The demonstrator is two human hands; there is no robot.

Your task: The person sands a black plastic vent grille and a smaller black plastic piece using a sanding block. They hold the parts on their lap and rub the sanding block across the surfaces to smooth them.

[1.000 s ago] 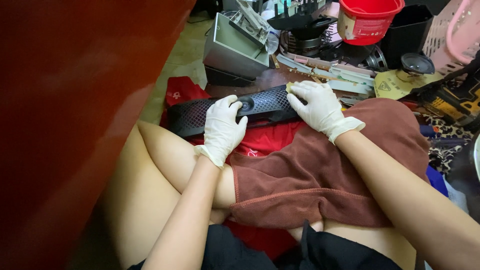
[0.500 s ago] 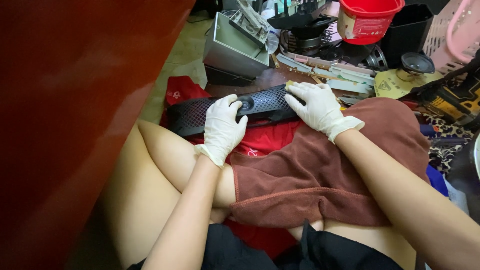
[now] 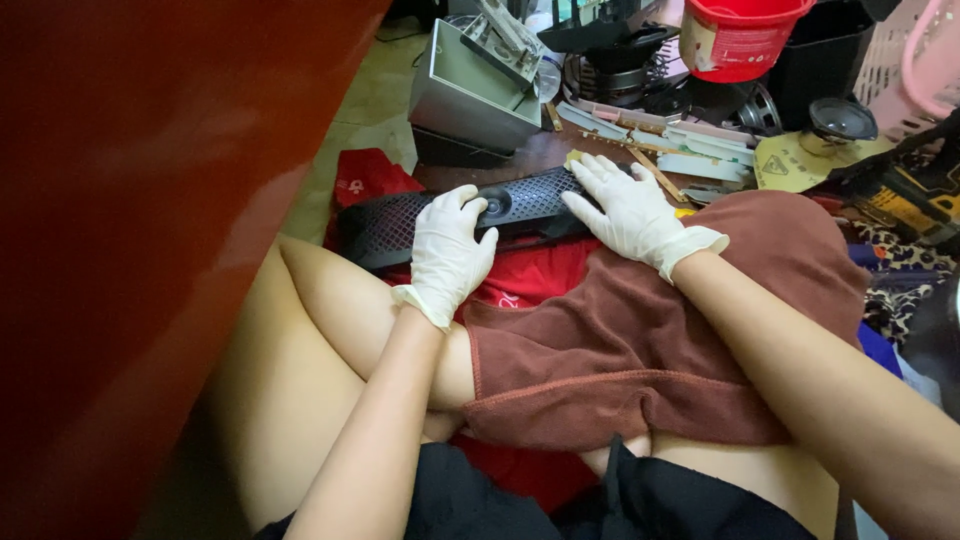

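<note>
A long black speaker bar [image 3: 395, 228] with a mesh front and a round centre dial lies across a red cloth in front of my knees. My left hand [image 3: 450, 252], in a white glove, rests on top of its middle, fingers curled over the near edge by the dial. My right hand [image 3: 630, 212], also gloved, lies flat on the bar's right end with fingers spread; something small and yellow shows just under its fingertips. A brown towel [image 3: 640, 340] covers my right leg beneath that forearm.
A dark red panel [image 3: 150, 200] fills the left side. Behind the bar stand a grey metal box [image 3: 470, 95], a red bucket [image 3: 740, 40], loose white strips [image 3: 690, 150], a round speaker driver [image 3: 840, 120] on yellow card, and a pink basket [image 3: 920, 70].
Both hands stay on the speaker bar. The right hand's fingers have spread a little flatter over the bar's right end; the bar itself has barely shifted.
</note>
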